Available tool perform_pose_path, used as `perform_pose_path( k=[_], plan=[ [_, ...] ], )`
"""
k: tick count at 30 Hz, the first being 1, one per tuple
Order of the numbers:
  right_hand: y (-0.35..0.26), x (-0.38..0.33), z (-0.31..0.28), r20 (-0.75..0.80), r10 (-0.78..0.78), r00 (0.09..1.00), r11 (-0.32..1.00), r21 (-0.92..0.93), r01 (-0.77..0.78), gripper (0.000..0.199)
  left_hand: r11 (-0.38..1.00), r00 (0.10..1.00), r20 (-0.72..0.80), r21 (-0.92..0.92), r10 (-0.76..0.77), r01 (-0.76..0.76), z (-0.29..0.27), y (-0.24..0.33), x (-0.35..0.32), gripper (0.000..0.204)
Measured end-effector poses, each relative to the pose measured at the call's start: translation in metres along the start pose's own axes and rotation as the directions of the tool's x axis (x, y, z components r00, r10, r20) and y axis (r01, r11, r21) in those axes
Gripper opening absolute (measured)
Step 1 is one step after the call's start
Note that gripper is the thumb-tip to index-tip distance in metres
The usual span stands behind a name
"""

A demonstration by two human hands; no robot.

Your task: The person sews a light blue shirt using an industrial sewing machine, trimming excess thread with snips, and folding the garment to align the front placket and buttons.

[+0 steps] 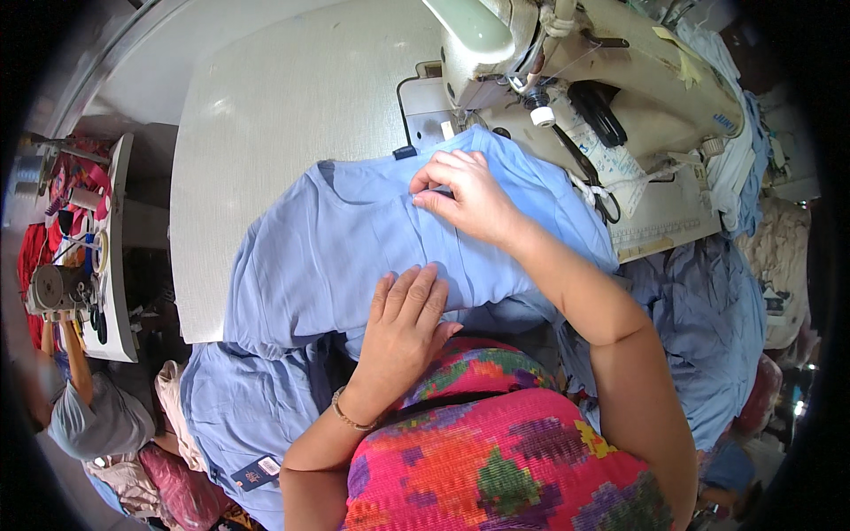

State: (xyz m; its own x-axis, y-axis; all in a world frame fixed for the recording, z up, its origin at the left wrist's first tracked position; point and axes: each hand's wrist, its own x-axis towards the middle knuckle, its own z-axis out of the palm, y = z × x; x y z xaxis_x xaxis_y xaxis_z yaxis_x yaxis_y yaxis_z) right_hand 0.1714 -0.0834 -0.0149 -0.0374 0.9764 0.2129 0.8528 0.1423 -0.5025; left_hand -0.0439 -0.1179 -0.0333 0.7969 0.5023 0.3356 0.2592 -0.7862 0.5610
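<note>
A light blue garment (354, 239) is spread over the sewing table, its round neckline toward the far side. My left hand (409, 310) rests flat on the cloth's near part, fingers stretched out. Farther up, my right hand (465, 190) pinches the fabric near the neckline, thumb against curled fingers. Just beyond that hand stands the sewing machine (655, 80), and the garment's far edge reaches up beside its needle area. The needle itself is hard to make out.
Black scissors (589, 164) lie beside the machine bed. More blue garments (257, 407) hang at the table's near left, one with a dark tag (257, 473); others (691, 327) are piled at right. Another person (97, 416) works at far left by a table (119, 248) with thread spools.
</note>
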Motion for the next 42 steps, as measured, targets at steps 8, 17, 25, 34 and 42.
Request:
perform_pose_path(
  k=[8, 17, 25, 34, 42],
  plan=[
    [0.0, -0.001, 0.008, -0.059, -0.01, 0.998, 0.998, -0.055, 0.007, 0.009, 1.0, 0.999, -0.041, 0.01, -0.007, 0.007, 0.011, 0.001, -0.008, 0.054],
    [-0.002, -0.001, 0.007, -0.087, -0.05, 0.995, 0.996, -0.084, 0.043, 0.01, 0.996, 0.991, -0.134, -0.087, -0.008, -0.004, -0.01, 0.004, -0.002, 0.044],
    [0.004, 0.0, 0.012, -0.203, 0.011, 0.979, 0.996, 0.089, 0.007, 0.023, 0.999, 0.983, -0.179, 0.008, -0.039, 0.041, -0.013, -0.012, 0.017, 0.044],
    [0.023, 0.005, 0.004, -0.182, 0.282, 0.942, 0.614, 0.788, -0.032, 0.026, 0.961, 0.932, -0.275, -0.205, -0.237, 0.184, -0.015, -0.055, 0.022, 0.039],
    [0.026, 0.003, 0.005, -0.283, 0.355, 0.891, 0.516, 0.854, 0.066, 0.022, 0.623, 0.787, 0.06, -0.576, -0.614, 0.529, -0.065, -0.046, -0.062, 0.012]
  ],
)
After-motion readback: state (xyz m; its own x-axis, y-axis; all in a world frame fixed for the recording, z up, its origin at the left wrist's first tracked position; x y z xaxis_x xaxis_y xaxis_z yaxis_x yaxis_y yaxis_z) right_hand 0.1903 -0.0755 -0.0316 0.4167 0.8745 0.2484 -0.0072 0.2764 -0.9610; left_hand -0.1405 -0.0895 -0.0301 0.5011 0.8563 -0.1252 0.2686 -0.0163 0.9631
